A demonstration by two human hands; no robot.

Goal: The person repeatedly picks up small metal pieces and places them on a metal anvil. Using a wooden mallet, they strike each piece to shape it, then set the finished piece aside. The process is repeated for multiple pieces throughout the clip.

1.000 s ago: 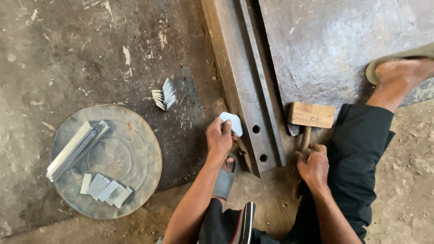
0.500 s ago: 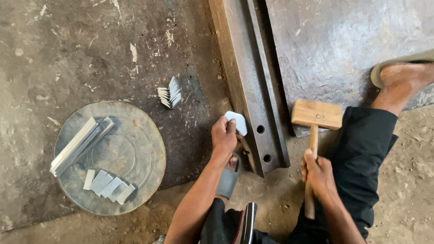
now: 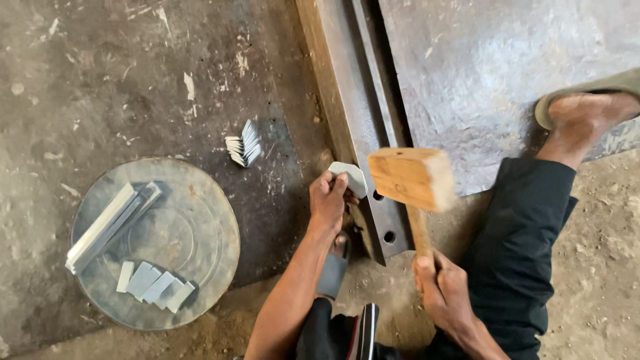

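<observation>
My left hand (image 3: 328,200) pinches a small pale metal piece (image 3: 351,176) and holds it against the edge of a long steel rail (image 3: 347,107). My right hand (image 3: 445,293) grips the handle of a wooden mallet, whose block head (image 3: 408,177) is raised just right of the metal piece, above the rail. The rail has bolt holes near its close end (image 3: 389,237).
A round metal disc (image 3: 200,267) lies on the floor at left, bearing long metal strips (image 3: 110,223) and several short flat pieces (image 3: 155,287). A fanned stack of small bent pieces (image 3: 243,144) lies on the floor. A large metal sheet (image 3: 493,80) lies right of the rail; my sandalled foot (image 3: 587,117) rests on it.
The mallet has swung up from resting on the sheet and now hangs raised beside the metal piece. My left hand has kept the piece on the rail.
</observation>
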